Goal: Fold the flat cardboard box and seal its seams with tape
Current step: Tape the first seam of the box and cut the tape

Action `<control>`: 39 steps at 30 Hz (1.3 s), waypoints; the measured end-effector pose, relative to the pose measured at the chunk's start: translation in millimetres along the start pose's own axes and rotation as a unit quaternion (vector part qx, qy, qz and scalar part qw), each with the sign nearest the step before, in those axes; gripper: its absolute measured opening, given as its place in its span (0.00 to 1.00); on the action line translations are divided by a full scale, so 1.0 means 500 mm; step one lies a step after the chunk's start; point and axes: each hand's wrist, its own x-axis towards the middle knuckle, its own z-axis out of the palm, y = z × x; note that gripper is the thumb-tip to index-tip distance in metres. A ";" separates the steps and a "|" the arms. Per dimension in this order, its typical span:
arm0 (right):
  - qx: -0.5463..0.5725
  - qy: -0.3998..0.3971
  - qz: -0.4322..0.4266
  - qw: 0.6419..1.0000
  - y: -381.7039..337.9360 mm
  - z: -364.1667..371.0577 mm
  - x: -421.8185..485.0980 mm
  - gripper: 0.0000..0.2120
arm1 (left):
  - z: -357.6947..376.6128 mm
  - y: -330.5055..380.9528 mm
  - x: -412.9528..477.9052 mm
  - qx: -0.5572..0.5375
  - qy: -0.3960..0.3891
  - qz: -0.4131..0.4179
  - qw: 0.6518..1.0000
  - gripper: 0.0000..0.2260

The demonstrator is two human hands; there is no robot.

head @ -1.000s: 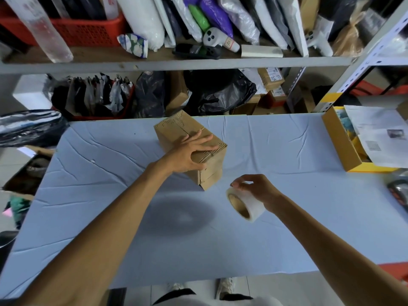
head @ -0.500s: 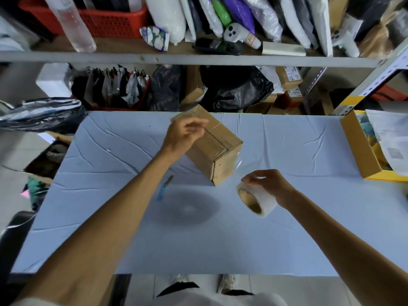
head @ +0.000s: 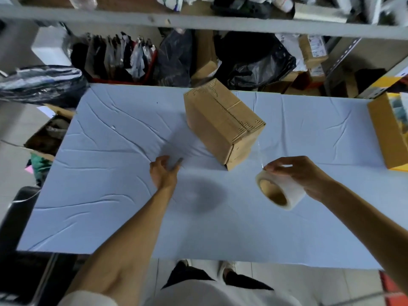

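The folded brown cardboard box (head: 220, 120) rests at an angle on the pale blue table (head: 110, 195), at its far middle, with nobody holding it. My right hand (head: 302, 173) grips a roll of clear tape (head: 280, 192) just right of the box's near corner. A thin clear strip runs from the roll up to that end of the box. My left hand (head: 164, 173) hovers low over the table, left of and nearer than the box. It is blurred, its fingers apart and pointing away, and nothing shows in it.
A yellow open carton (head: 384, 133) sits at the table's right edge. Behind the table a metal shelf (head: 198, 21) is packed with black bags and small boxes. An open carton (head: 48, 133) stands on the floor to the left.
My left hand has let go of the box and dropped down to the table, nearer to me. The box now lies unheld. My right hand keeps the tape roll in much the same spot.
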 end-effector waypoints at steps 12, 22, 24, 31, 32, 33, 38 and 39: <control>0.006 0.001 -0.003 1.000 -0.022 -0.002 -0.001 0.02 | -0.021 0.028 -0.045 0.190 -0.131 0.013 0.973 0.08; 0.054 0.039 0.029 0.997 -0.026 0.005 -0.022 0.04 | -0.055 0.251 -0.219 -0.068 -0.229 0.216 0.947 0.07; 0.047 0.039 0.034 0.998 -0.024 0.004 -0.026 0.05 | -0.047 0.302 -0.220 -0.053 -0.217 0.245 0.943 0.07; 0.057 0.042 0.032 0.997 -0.020 -0.003 -0.024 0.05 | -0.022 0.365 -0.208 0.008 -0.195 0.317 0.928 0.08; 0.056 0.042 0.029 0.997 -0.018 -0.004 -0.022 0.06 | -0.020 0.364 -0.209 0.007 -0.192 0.322 0.927 0.09; 0.056 0.042 0.026 0.997 -0.016 -0.005 -0.020 0.06 | -0.019 0.363 -0.210 0.004 -0.186 0.327 0.926 0.09; 0.062 0.038 0.022 0.997 -0.009 -0.007 -0.016 0.07 | -0.007 0.362 -0.214 0.018 -0.173 0.355 0.919 0.11; 0.060 0.037 0.023 0.997 -0.008 -0.007 -0.016 0.07 | -0.002 0.363 -0.212 0.026 -0.167 0.367 0.915 0.11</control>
